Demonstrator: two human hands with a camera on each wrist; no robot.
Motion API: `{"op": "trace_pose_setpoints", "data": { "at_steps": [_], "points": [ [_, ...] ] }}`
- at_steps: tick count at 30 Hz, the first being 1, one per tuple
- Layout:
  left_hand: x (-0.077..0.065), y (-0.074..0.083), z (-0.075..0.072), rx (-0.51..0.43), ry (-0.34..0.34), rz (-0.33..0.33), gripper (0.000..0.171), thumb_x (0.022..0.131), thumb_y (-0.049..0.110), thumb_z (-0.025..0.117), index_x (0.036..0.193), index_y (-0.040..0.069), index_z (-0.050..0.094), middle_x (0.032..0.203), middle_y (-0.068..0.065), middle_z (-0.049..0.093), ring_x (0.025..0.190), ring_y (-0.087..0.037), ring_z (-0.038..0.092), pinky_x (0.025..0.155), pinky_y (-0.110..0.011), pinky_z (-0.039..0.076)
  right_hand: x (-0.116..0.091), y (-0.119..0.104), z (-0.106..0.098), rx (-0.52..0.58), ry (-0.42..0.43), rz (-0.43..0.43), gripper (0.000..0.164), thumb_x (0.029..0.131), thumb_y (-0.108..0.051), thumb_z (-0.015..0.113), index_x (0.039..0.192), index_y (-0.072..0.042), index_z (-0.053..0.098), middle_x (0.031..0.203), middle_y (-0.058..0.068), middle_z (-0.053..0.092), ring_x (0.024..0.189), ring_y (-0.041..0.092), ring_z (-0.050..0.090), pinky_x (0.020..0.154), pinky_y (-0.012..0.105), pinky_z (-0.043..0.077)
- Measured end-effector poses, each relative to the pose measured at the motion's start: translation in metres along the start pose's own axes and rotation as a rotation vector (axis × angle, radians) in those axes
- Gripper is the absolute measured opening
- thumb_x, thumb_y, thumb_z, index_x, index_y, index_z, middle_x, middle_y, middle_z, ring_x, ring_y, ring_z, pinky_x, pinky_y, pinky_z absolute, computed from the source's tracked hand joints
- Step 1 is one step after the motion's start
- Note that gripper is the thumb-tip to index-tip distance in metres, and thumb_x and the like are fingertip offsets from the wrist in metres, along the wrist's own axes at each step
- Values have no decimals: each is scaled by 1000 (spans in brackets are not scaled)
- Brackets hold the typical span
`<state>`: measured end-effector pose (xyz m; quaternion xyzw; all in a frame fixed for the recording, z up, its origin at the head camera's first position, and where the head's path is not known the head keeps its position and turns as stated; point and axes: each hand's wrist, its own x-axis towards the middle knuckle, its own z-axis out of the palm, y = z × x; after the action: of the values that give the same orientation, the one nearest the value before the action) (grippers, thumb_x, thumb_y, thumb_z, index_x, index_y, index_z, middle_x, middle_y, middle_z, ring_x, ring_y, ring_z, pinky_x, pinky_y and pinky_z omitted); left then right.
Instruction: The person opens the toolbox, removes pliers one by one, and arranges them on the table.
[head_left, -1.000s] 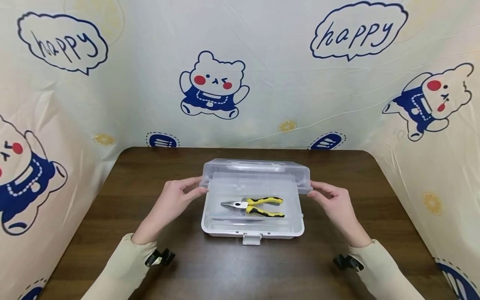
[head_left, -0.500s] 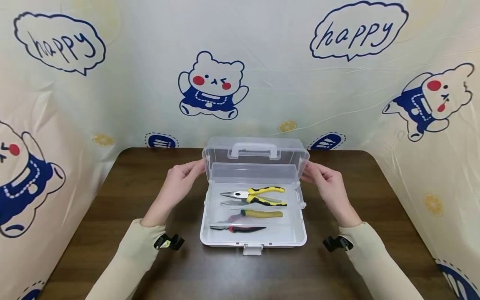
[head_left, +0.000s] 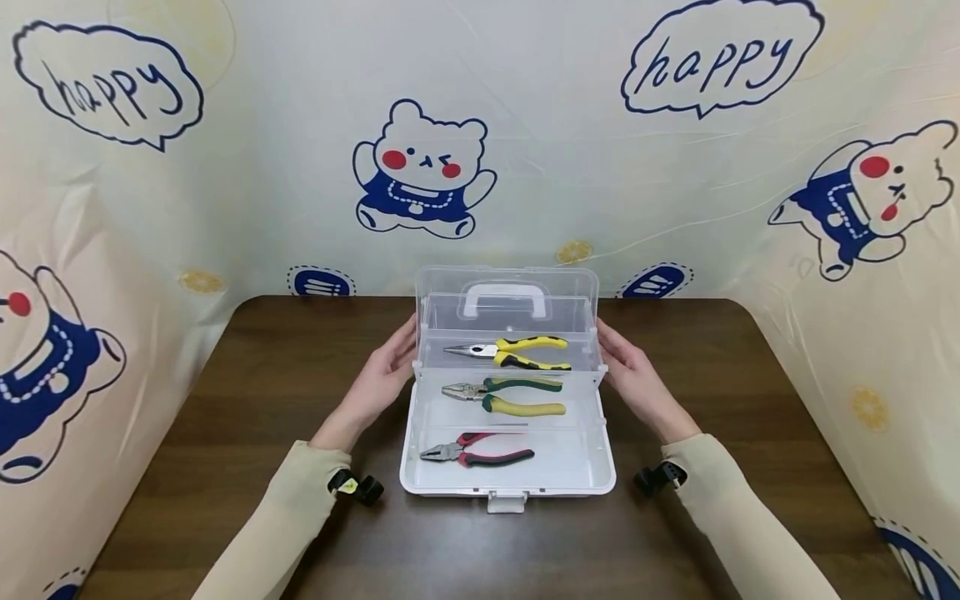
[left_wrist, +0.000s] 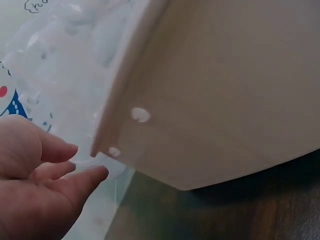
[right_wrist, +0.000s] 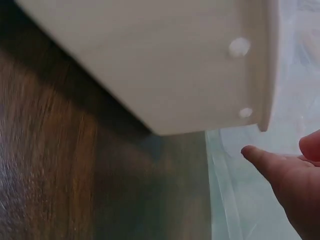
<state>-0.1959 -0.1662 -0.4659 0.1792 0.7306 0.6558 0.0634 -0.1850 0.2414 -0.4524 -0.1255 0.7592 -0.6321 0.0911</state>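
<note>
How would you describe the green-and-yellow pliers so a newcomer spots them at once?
On the brown table sits an open white toolbox. Inside, the pliers lie in the middle of a column of three. Their colouring is green and yellow, unlike the yellow-and-black pair behind them and the red-and-black pair in front.
</note>
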Motion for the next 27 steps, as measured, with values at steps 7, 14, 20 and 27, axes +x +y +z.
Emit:
{"op": "trace_pose_setpoints", "data": {
  "at_steps": [7,14,20,27],
  "points": [
    [5,-5,2,25,37,-64,64,108,-3,46,166,4,19,167,-18,30,144,-38,43,108,-20,43,8,2,0,-10,-44,55,61,112,-13,40,168,-14,16,173,11,21,153,38,31,118,55,33],
    [10,-10,2,-34,93,-206,57,109,0,45,163,0,27,161,-22,41,143,-35,46,111,-36,44,16,11,1,36,-62,111,60,114,-14,37,168,-11,13,173,15,18,155,38,26,121,55,28],
    [10,-13,2,-31,138,-260,54,108,0,50,159,-3,34,157,-23,45,140,-33,49,104,-29,50,19,22,3,113,-81,136,56,113,-9,30,166,1,11,171,23,16,156,39,20,122,52,24],
    [9,-16,4,3,163,-260,50,108,2,51,156,-6,40,155,-25,47,139,-32,49,99,-20,51,19,30,2,119,-100,129,55,113,-7,27,165,4,11,171,24,14,156,39,19,123,49,24]
  ]
}}
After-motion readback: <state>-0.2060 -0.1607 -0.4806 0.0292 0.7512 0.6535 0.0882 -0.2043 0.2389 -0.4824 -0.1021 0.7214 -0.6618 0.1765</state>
